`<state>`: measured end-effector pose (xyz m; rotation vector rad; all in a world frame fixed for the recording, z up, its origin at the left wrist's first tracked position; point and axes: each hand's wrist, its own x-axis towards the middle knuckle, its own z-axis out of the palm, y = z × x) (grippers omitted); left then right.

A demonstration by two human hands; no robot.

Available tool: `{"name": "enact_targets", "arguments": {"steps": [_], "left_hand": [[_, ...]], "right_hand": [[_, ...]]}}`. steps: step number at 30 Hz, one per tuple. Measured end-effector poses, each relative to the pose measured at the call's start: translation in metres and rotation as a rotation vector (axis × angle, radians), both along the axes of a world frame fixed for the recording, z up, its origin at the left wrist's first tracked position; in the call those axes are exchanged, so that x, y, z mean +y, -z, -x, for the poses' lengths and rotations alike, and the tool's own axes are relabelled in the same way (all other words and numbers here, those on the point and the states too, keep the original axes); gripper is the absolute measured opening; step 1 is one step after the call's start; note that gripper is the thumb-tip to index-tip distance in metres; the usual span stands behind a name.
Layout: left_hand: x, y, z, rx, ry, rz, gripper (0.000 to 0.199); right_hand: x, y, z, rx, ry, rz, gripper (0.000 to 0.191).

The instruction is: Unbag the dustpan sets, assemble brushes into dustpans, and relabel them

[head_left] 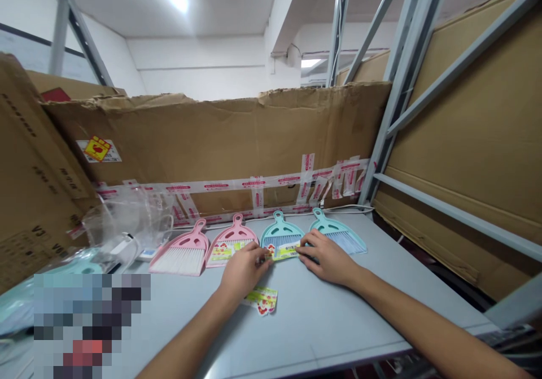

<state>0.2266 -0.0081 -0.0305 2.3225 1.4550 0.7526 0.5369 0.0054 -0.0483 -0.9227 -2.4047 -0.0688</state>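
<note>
Two pink dustpan-and-brush sets stand in a row with two teal ones: a pink dustpan (180,258) at the left, a pink dustpan (237,231) beside it, a teal dustpan (278,229) and a teal dustpan (345,238) at the right. A yellow-green label card (288,249) lies over the left teal dustpan; my left hand (248,269) pinches its left end and my right hand (324,256) its right end. Another card (226,249) rests on the second pink dustpan. More cards (263,300) lie on the table below my left hand.
Behind the grey table (322,322) stands a taped cardboard sheet (212,142). Clear plastic bags (127,221) and a teal wrapped item (80,266) are at the left. Metal shelf posts (393,96) rise at the right. The lower left is pixelated.
</note>
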Motion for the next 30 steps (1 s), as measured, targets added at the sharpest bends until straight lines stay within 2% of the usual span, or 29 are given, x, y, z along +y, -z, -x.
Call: {"name": "enact_targets", "arguments": {"steps": [7, 15, 20, 30], "left_hand": [[0.0035, -0.0003, -0.002, 0.207, -0.057, -0.075, 0.028], [0.0017, -0.0006, 0.0002, 0.214, -0.077, -0.069, 0.03], [0.0023, 0.001, 0.0021, 0.197, -0.056, -0.065, 0.028], [0.0076, 0.0045, -0.0007, 0.169, -0.058, -0.075, 0.03]], "right_hand": [[-0.0043, -0.001, 0.0027, -0.014, 0.014, 0.007, 0.026], [-0.0084, -0.0056, 0.0039, -0.013, -0.006, 0.039, 0.033], [-0.0055, -0.0035, 0.0021, 0.006, -0.025, 0.064, 0.027], [-0.0051, -0.0001, 0.0031, -0.026, 0.069, 0.037, 0.027]]}}
